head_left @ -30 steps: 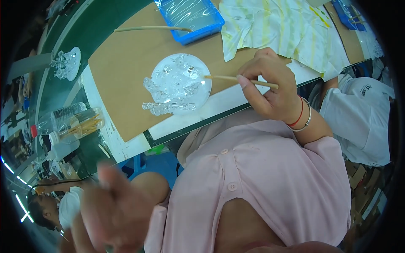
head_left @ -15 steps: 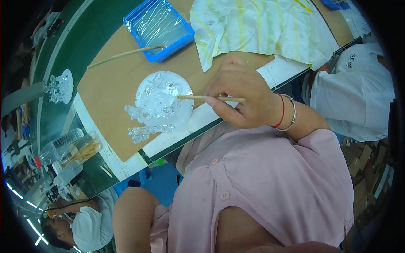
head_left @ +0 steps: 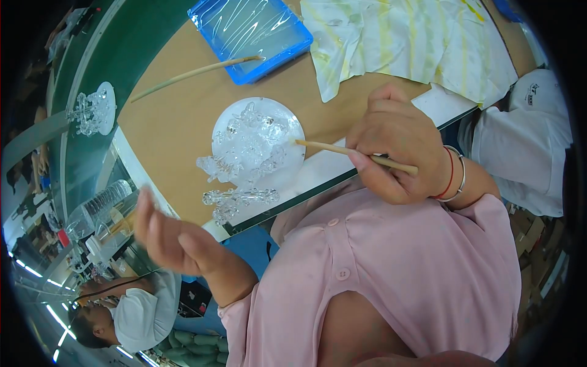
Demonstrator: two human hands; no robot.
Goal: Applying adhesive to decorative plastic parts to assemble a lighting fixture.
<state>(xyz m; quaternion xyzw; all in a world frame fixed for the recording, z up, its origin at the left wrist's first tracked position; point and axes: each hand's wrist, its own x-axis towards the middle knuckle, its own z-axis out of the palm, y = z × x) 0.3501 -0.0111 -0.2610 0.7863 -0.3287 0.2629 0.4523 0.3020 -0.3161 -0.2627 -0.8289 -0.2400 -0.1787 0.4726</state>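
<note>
My right hand point(head_left: 400, 150) pinches a thin wooden stick point(head_left: 321, 146) between thumb and fingers. The stick's tip points left and ends near the right edge of a round white disc point(head_left: 292, 160). Clear, glassy figure-like pieces point(head_left: 254, 134) lie clustered on that disc. Another clear piece point(head_left: 241, 197) rests near the table's front edge, just below the disc. At the lower left, my left hand point(head_left: 171, 238) is raised off the table's near edge, its fingers stretched out and slightly blurred, holding nothing.
Beyond the disc stands a blue tray point(head_left: 247, 76) with clear film, and a second wooden stick point(head_left: 195, 78) leans on its edge. Yellow-stained white cloth point(head_left: 391, 52) lies right of it. A clear ornament point(head_left: 95, 110) sits on the green surface. Bottles point(head_left: 98, 208) stand left. Co-workers sit at both sides.
My left hand has come into view at the lower left. My right hand has shifted right with the stick, whose tip now lies further toward the disc's edge. The whole view has shifted slightly.
</note>
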